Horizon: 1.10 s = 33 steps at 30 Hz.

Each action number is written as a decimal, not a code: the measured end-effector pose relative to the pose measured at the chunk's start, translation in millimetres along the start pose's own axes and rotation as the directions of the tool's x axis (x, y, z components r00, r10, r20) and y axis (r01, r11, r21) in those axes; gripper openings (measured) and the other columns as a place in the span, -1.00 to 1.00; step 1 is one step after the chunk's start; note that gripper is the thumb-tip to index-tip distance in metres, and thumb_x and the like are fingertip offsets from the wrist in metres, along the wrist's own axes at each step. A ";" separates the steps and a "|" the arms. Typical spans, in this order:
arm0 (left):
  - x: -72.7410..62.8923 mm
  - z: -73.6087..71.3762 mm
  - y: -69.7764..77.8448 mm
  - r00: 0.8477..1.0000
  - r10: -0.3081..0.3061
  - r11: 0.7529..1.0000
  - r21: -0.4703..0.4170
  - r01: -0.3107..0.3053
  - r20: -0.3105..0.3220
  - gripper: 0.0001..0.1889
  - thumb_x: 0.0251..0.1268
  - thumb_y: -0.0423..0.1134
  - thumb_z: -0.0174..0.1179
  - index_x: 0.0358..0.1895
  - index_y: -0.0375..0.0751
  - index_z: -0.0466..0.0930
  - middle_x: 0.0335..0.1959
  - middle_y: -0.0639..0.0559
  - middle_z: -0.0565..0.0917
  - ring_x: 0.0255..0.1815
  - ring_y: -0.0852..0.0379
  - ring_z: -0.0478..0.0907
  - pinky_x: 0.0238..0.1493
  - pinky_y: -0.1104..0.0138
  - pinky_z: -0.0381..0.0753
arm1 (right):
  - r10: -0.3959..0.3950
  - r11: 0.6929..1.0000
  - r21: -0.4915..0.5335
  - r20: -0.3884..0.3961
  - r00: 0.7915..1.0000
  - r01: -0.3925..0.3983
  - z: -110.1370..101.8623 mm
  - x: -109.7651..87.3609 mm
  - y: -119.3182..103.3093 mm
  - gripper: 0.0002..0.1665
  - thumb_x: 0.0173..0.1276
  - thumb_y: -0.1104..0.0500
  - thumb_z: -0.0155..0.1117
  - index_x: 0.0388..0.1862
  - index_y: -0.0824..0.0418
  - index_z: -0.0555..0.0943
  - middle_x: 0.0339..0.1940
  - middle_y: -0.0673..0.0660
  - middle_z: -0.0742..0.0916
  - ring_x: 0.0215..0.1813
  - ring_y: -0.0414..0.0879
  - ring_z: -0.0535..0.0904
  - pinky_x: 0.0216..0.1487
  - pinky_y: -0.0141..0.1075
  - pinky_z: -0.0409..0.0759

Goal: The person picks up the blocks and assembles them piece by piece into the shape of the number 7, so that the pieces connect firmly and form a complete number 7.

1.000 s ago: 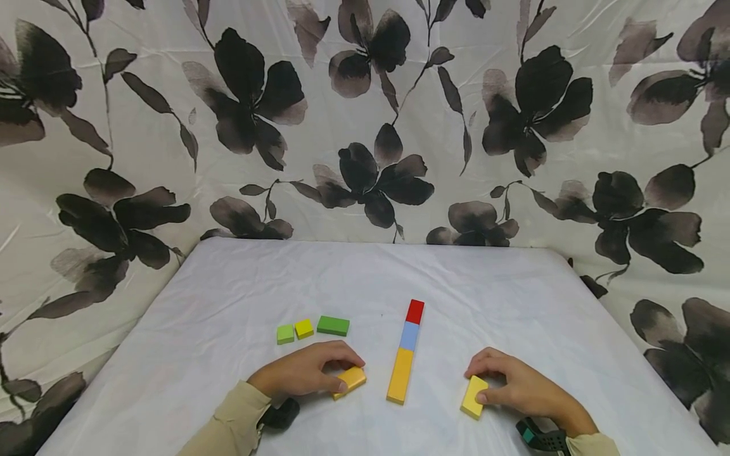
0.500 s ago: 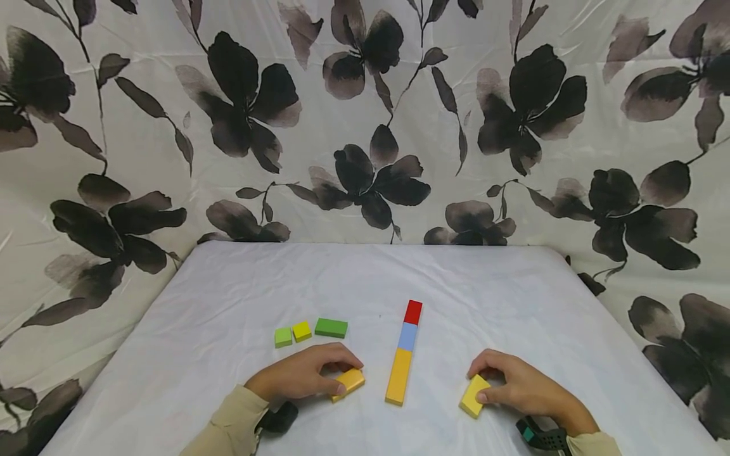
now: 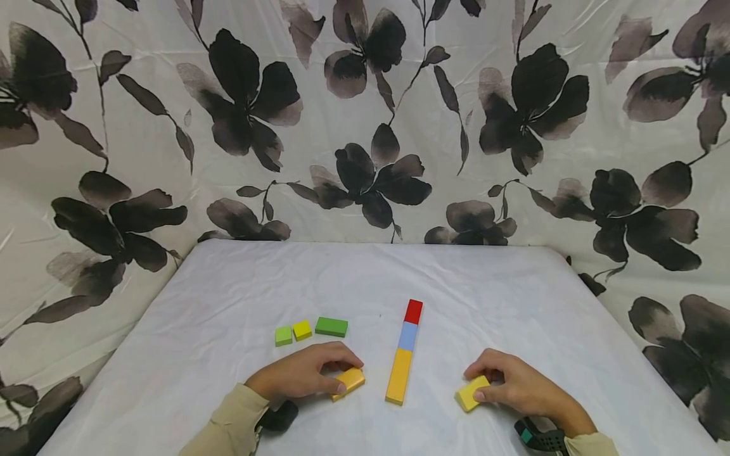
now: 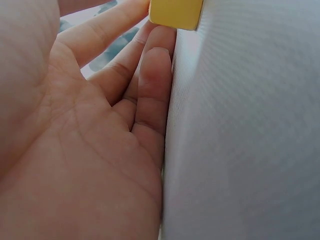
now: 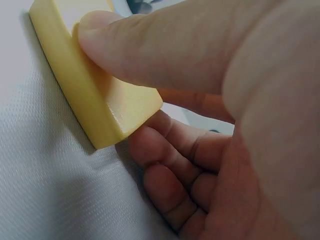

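Note:
My left hand [image 3: 305, 369] pinches an orange-yellow block [image 3: 355, 378] between thumb and fingers, low over or on the cloth. One end of that block shows at the top of the left wrist view. On the other side, my right hand [image 3: 513, 383] grips a pale yellow rectangular block [image 3: 466, 396], its thumb pressed on the broad face. In the right wrist view this yellow block [image 5: 80, 95] stands close to the cloth. Between the hands lies a straight row: a red block [image 3: 413, 311], a light blue block [image 3: 407, 336] and a longer orange-yellow block [image 3: 398, 377], end to end.
Beyond my left hand lie a light green cube [image 3: 283, 336], a yellow cube [image 3: 302, 329] and a dark green block [image 3: 331, 327]. White cloth [image 3: 485, 285] covers the table. A floral curtain [image 3: 319, 126] hangs behind and at both sides.
The yellow block in my right hand has turned, its near end swinging left and away from me. The left hand and its block stay in place.

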<state>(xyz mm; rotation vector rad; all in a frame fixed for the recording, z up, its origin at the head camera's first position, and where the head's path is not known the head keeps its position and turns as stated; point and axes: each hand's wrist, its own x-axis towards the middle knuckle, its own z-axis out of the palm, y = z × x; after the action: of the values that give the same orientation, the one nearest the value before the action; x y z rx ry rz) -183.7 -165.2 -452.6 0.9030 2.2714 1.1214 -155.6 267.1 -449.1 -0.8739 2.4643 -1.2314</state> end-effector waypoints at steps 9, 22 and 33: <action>-0.4 -0.4 -0.7 1.000 0.028 1.000 0.001 -0.028 0.002 -0.60 0.31 -0.22 0.31 0.22 0.07 0.61 0.08 0.31 0.57 0.14 0.25 0.50 0.27 0.31 0.44 | 0.042 0.998 0.044 0.019 0.999 -0.043 -0.2 -0.1 -2.1 -0.83 0.32 0.06 0.43 -0.12 -0.01 0.74 -0.19 0.03 0.65 -0.20 -0.13 0.53 -0.17 -0.35 0.48; -0.4 -1.0 0.8 1.000 0.021 1.000 -0.004 -0.021 0.005 -0.61 0.33 -0.21 0.32 0.21 0.09 0.61 0.08 0.31 0.57 0.14 0.25 0.49 0.27 0.31 0.44 | 0.117 0.986 0.127 -0.076 0.990 -0.107 0.8 -0.3 -0.3 -0.80 0.35 0.13 0.40 -0.13 0.19 0.65 -0.19 0.13 0.69 -0.24 -0.13 0.56 -0.22 -0.33 0.54; -0.2 -0.5 0.1 1.000 0.003 1.000 -0.001 -0.003 0.001 -0.59 0.30 -0.24 0.32 0.21 0.12 0.61 0.07 0.33 0.58 0.14 0.26 0.50 0.27 0.31 0.44 | 0.192 0.978 0.109 -0.158 0.968 -0.176 3.2 4.2 -2.8 -0.71 0.34 0.07 0.41 -0.04 0.17 0.68 -0.09 0.10 0.71 -0.12 -0.08 0.59 -0.10 -0.33 0.56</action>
<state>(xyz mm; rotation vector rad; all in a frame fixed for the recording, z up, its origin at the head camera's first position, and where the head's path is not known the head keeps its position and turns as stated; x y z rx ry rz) -183.9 -165.6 -452.3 0.9064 2.2690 1.1232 -156.3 261.2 -448.7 -0.5214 2.5232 -1.3914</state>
